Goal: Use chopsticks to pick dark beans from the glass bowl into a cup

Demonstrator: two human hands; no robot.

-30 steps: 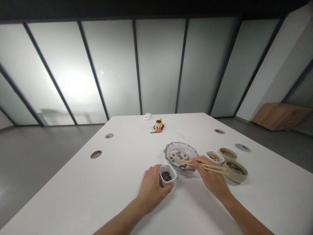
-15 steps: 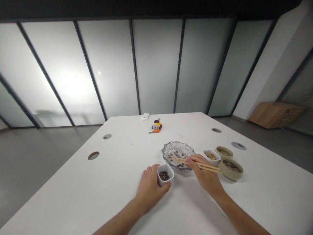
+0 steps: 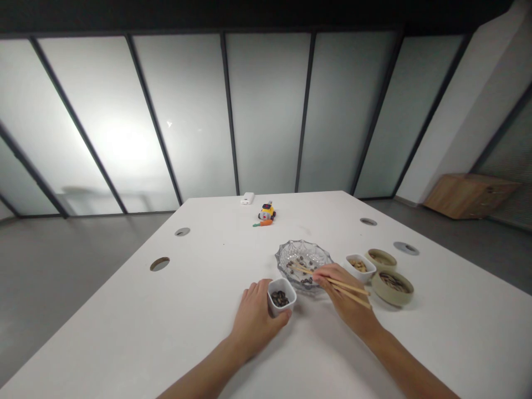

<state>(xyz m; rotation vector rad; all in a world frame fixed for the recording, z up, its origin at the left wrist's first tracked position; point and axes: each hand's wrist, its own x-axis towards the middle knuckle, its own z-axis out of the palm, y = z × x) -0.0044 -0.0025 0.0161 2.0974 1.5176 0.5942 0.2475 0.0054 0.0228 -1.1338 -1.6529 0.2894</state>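
My left hand point(image 3: 257, 316) is closed around a small white square cup point(image 3: 291, 290) that holds dark seeds point(image 3: 280, 299). Just beyond it stands a clear scalloped glass bowl point(image 3: 282, 252) with several dark seeds scattered over its bottom. In my right hand point(image 3: 343, 296) is a pair of wooden chopsticks point(image 3: 349, 287), fingers closed on them. Their tips reach down into the glass bowl among the seeds; whether a seed is pinched between them I cannot tell.
Right of the bowl sit a white dish point(image 3: 361, 267) of pale brown pieces, a beige bowl point(image 3: 380, 258) and another beige bowl point(image 3: 393, 288) of striped seeds. Farther back lie a yellow toy car point(image 3: 266, 211), a toy carrot point(image 3: 263, 223) and a white box-like device point(image 3: 247, 198). Round holes pierce the white table point(image 3: 199, 282).
My right hand has shifted slightly left, and the rear ends of the chopsticks have swung down toward me. My left hand and the white cup stay in place.
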